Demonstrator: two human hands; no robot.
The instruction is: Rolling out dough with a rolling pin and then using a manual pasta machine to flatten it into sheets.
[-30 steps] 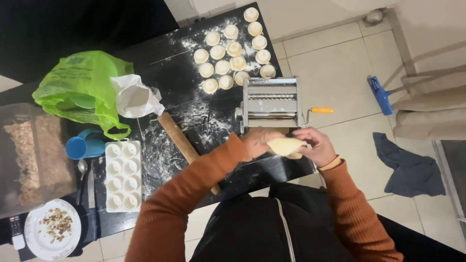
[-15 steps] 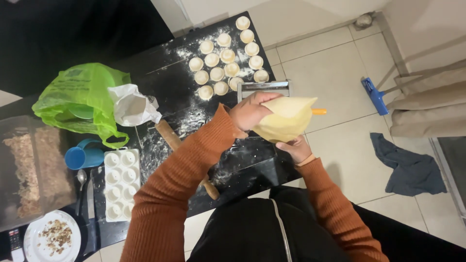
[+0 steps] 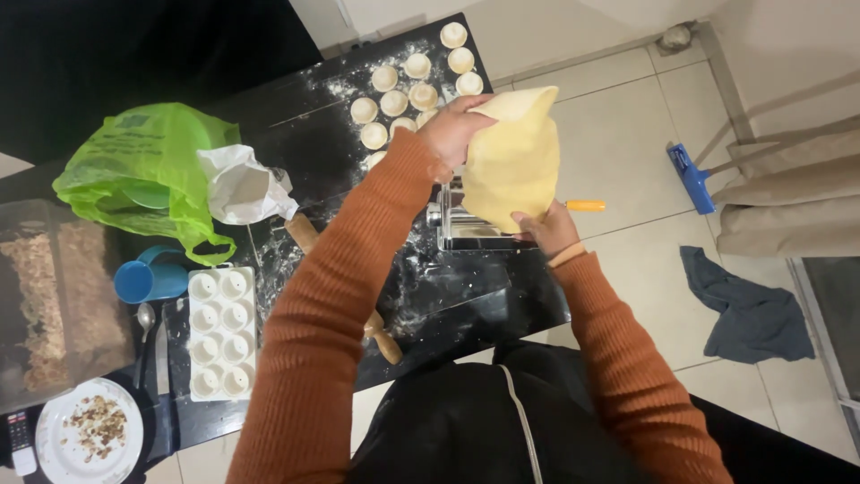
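1. Head view: a pale yellow dough sheet hangs in the air above the pasta machine, smooth, broad and rounded, tapering toward its lower end.
2. Head view: the left hand is clamped on the sheet's upper edge, and the right hand grips its lower edge; the hands are well apart, with the sheet stretched between them.
3. Head view: the machine stands at the right edge of the black floured table, its orange-handled crank sticking out over the tiled floor.
4. Head view: small round dough cups fill the far table corner, just beyond the left hand.
5. Head view: a rolling pin lies under the left forearm; a white mould tray, a blue cup and a green bag crowd the left side.
6. Head view: bare floury tabletop lies between the machine and the near edge.
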